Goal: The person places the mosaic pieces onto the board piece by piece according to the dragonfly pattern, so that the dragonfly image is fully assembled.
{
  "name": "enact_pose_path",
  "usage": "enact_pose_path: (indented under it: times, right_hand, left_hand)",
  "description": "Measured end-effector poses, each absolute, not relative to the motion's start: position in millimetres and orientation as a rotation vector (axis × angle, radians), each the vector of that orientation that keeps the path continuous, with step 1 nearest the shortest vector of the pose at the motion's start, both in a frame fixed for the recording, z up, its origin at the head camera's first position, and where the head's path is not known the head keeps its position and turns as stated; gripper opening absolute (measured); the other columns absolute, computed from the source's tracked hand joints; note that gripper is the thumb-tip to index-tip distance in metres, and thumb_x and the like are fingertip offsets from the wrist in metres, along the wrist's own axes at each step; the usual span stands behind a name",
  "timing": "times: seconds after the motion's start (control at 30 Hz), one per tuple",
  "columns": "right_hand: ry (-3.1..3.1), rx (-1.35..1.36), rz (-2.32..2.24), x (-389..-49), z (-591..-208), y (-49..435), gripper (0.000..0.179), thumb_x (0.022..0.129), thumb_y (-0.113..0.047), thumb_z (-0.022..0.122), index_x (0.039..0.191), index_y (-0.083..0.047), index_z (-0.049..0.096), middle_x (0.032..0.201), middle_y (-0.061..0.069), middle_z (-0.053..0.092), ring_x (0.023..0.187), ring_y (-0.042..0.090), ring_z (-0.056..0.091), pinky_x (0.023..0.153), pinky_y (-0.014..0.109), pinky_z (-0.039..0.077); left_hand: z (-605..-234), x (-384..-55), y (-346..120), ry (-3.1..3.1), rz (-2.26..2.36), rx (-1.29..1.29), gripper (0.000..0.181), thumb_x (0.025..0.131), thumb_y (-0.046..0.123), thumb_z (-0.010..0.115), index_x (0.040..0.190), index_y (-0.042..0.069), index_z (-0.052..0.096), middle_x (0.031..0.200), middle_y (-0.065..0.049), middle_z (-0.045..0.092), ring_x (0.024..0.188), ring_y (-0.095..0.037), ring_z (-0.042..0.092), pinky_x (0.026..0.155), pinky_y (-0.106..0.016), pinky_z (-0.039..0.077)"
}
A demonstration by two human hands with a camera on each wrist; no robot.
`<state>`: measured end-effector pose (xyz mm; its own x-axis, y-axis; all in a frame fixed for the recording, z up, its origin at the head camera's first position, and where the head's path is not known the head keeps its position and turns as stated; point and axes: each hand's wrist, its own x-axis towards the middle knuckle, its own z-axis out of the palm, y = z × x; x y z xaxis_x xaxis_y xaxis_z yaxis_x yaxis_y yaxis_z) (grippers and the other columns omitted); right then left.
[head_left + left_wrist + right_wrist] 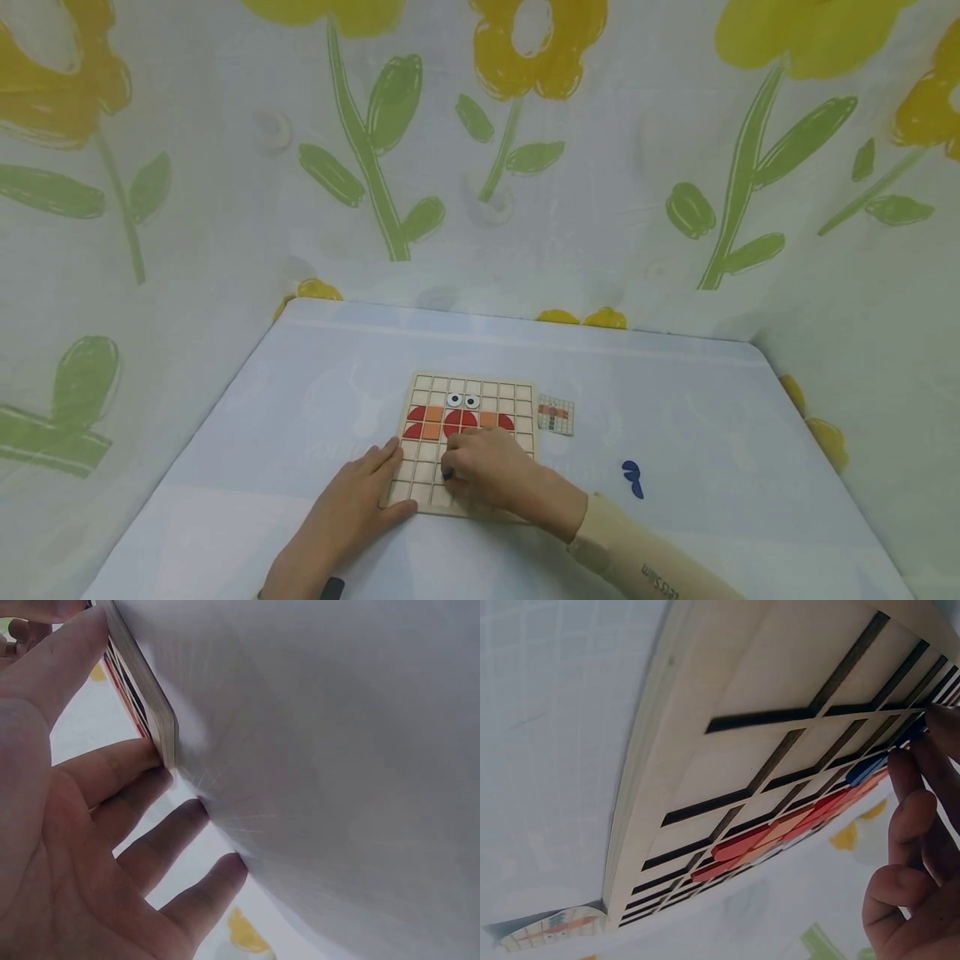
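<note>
A wooden grid board [423,492] lies on the table, bearing red rounded pieces [460,419], orange squares [432,413] and two round eye pieces [454,400]. Along its left side and near corner rests my left hand [352,504], fingers and thumb extended; in the left wrist view the fingertips touch the board's edge [166,727]. My right hand [491,467] is over the lower middle of the board and pinches a dark blue piece [447,474]. In the right wrist view another blue piece [866,769] sits in the grid just below the red ones.
Beside the board's right edge lies a small picture card [556,415] with a matching grid. Several loose blue pieces [632,479] are on the white table [697,417] farther right. A flower-printed curtain [585,167] surrounds the table's back and sides.
</note>
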<state>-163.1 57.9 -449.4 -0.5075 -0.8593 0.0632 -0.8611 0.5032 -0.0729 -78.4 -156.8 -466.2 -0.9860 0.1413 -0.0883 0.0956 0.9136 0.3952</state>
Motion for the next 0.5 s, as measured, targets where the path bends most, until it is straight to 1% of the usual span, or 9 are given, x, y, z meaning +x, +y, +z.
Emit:
enact_pose_path:
  times: [0.13, 0.3, 0.5]
  right_hand:
    - [-2.727, 1.546, 0.152, -163.3, -449.2, 57.7, 0.011, 0.088, -0.031, 0.080, 0.098, -0.028, 0.081, 0.089, -0.015, 0.068, 0.076, 0.000, 0.059, 0.068, 0.019, 0.052]
    - [-2.733, 1.545, 0.162, -163.7, -449.4, 56.9, 0.010, 0.088, -0.030, 0.079, 0.097, -0.029, 0.081, 0.088, -0.016, 0.067, 0.073, 0.000, 0.057, 0.065, 0.017, 0.050]
    - [-2.725, 1.542, 0.164, -163.2, -449.5, 57.5, 0.009, 0.089, -0.029, 0.079, 0.098, -0.029, 0.080, 0.088, -0.015, 0.068, 0.072, 0.000, 0.058, 0.064, 0.016, 0.050]
  left_hand:
    - [-465.9, -78.7, -156.4, 2.960, 0.604, 0.185, 0.085, 0.082, 0.049, 0.081, 0.148, 0.004, 0.052, 0.156, -0.007, 0.045, 0.141, -0.037, 0.044, 0.113, -0.053, 0.040]
    - [-466.4, -79.1, -157.0, 2.959, 0.601, 0.194, 0.084, 0.083, 0.050, 0.080, 0.148, 0.004, 0.052, 0.156, -0.007, 0.045, 0.141, -0.037, 0.044, 0.113, -0.053, 0.040]
    - [-467.1, -79.4, -157.3, 2.958, 0.598, 0.198, 0.085, 0.083, 0.051, 0.080, 0.148, 0.004, 0.052, 0.157, -0.007, 0.045, 0.141, -0.036, 0.044, 0.113, -0.053, 0.040]
